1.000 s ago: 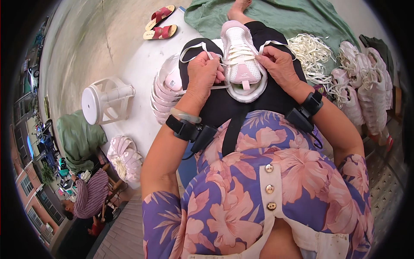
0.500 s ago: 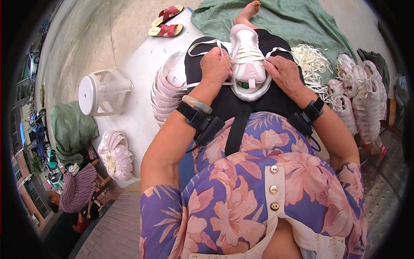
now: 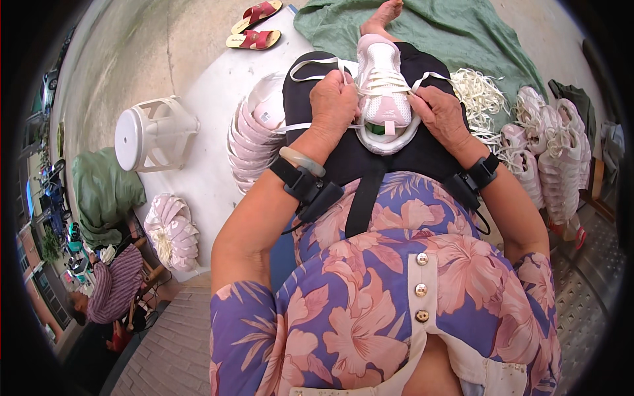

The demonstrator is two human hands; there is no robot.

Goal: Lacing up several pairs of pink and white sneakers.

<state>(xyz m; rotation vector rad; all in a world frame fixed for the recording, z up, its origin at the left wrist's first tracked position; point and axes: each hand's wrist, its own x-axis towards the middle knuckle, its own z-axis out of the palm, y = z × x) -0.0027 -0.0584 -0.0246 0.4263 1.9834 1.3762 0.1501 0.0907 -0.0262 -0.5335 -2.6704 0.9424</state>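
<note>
A white and pale pink sneaker (image 3: 382, 63) lies between my thighs, its toe pointing away from me and its heel opening near my lap. White shoelace (image 3: 384, 86) crosses its tongue in several rows. My left hand (image 3: 333, 102) is closed at the shoe's left side, pinching lace; a loop stands out above it and a strand trails left across my thigh. At the right side, my right hand (image 3: 441, 109) pinches the lace between thumb and forefinger, with a loop curving over my knee. The left fingertips are partly hidden behind the hand's back.
Stacked pinkish shoe uppers (image 3: 247, 142) curve beside my left thigh, with another bundle (image 3: 172, 231) further left. A white plastic stool (image 3: 155, 135) and red sandals (image 3: 254, 39) stand left. Loose laces (image 3: 479, 99) and piled sneakers (image 3: 558, 155) are at right. A person (image 3: 115, 284) sits at far left.
My hands stay at the shoe's two sides with the lace pinched. The left hand has turned slightly and the lace loops have shifted a little. The whole view has moved slightly.
</note>
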